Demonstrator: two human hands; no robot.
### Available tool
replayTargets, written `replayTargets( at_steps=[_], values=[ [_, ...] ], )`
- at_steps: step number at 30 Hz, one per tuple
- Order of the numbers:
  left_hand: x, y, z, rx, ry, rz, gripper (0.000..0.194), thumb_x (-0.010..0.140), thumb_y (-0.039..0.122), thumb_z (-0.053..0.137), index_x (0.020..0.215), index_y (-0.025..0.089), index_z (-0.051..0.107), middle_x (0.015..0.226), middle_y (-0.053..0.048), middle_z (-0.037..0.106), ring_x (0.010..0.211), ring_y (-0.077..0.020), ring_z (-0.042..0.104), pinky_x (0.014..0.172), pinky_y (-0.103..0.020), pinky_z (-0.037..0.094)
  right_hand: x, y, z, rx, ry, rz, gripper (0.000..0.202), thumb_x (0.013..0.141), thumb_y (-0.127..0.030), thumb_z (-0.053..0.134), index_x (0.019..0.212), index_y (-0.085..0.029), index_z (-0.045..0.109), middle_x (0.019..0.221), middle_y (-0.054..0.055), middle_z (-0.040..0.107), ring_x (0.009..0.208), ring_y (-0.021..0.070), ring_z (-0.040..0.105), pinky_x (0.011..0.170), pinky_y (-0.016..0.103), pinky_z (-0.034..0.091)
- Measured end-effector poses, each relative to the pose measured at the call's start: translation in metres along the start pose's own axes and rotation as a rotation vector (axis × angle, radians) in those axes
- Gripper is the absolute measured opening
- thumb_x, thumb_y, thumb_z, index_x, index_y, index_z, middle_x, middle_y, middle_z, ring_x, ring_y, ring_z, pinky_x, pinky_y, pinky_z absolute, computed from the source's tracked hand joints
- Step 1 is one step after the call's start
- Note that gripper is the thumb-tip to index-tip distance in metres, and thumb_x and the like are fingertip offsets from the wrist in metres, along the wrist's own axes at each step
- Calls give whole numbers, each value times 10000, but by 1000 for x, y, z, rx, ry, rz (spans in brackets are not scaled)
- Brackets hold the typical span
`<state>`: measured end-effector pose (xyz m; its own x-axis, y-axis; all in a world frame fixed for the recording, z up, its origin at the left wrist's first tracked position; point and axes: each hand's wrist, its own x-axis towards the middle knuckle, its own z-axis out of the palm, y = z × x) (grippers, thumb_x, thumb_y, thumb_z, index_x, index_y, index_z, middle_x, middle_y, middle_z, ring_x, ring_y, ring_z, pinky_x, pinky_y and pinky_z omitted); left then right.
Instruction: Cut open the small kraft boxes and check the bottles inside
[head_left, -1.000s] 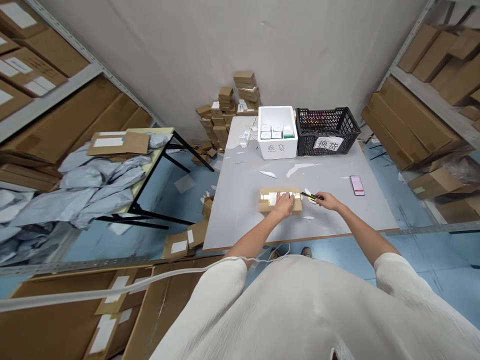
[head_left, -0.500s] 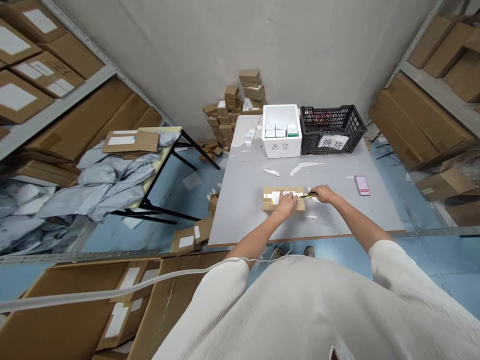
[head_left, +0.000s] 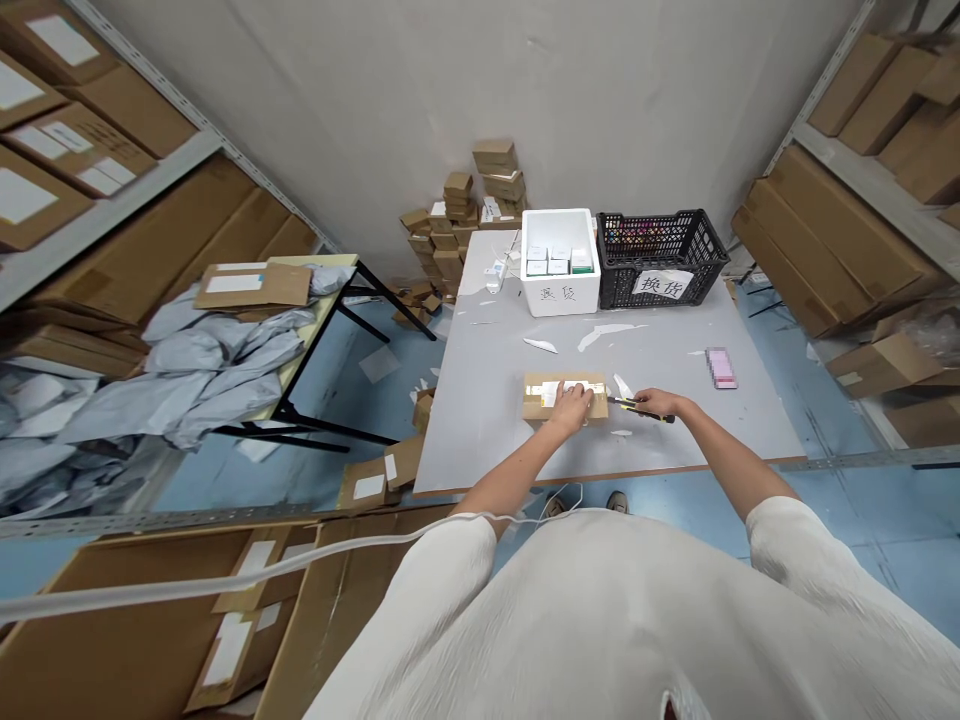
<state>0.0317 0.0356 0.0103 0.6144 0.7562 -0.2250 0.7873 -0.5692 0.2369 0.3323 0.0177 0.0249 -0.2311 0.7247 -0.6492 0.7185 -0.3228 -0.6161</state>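
fingers of the left hand point(head_left: 573, 408) look slightly spread on top of the box point(head_left: 534, 401), on the desk point(head_left: 480, 440); the right hand point(head_left: 658, 402) grips a knife point(head_left: 625, 404). the box seems light, stiff, best held by its long sides.

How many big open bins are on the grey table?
2: the white foam box and, on its right, the black plastic crate. Both stand beyond the small brown cardboard box under the left hand.
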Motion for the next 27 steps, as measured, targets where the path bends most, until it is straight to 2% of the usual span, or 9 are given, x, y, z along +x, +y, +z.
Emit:
replayTargets(
  at_steps=[4,7,9,13,16,21,24,27],
  values=[
    [1,-3,-1,-78,56,3,630,975,329,728,1558,249,504,1510,-169,552,1359,-346,604,1284,-532,288,-9,14,4,219,121,35,293,924,-499,779,949,-232,662,934,56,806,727,185,717,637,271,528],
    [8,-6,-3,-130,125,-63,572,1070,250,527,1636,249,448,1539,-169,559,1300,-322,643,1174,-460,409,-13,22,10,281,178,-29,324,977,-530,720,1081,-230,657,970,61,813,733,177,714,629,255,518],
    [16,-8,-5,-144,144,-110,551,1066,177,479,1614,239,484,1512,-166,593,1258,-314,660,1131,-442,431,-15,24,17,256,223,-95,357,1017,-554,653,1161,-229,681,966,56,809,758,185,709,656,263,529],
    [26,-13,-3,-145,152,-134,576,1006,120,552,1571,225,517,1494,-167,624,1380,-334,580,1157,-453,406,-20,21,31,50,341,-237,391,1085,-518,529,1275,-258,750,1095,62,806,955,234,726,826,321,569],
    [30,-18,-1,-143,130,-118,630,978,122,606,1586,238,486,1559,-169,586,1469,-338,506,1207,-481,356,-23,16,39,-177,397,-299,389,1075,-441,573,1385,-295,758,1231,72,772,1067,261,710,923,348,549],
    [40,-25,1,-128,98,-101,694,954,156,671,1608,243,456,1587,-192,552,1523,-360,457,1255,-528,291,-25,7,43,-412,429,-254,417,1052,-374,649,1457,-340,745,1261,87,727,1046,266,704,884,327,525],
    [42,-27,5,-144,96,-88,697,978,161,614,1645,251,434,1582,-199,568,1532,-368,461,1278,-562,274,-23,5,44,-457,459,-246,416,1047,-356,680,1456,-339,749,1249,94,720,1069,268,703,906,322,512],
    [37,-26,15,-147,134,-47,667,1017,183,511,1678,209,420,1681,-228,485,1611,-382,376,1310,-592,237,-18,6,50,-440,488,-237,425,1054,-348,680,1475,-338,735,1233,91,720,1087,261,704,923,314,508]
  ],
)
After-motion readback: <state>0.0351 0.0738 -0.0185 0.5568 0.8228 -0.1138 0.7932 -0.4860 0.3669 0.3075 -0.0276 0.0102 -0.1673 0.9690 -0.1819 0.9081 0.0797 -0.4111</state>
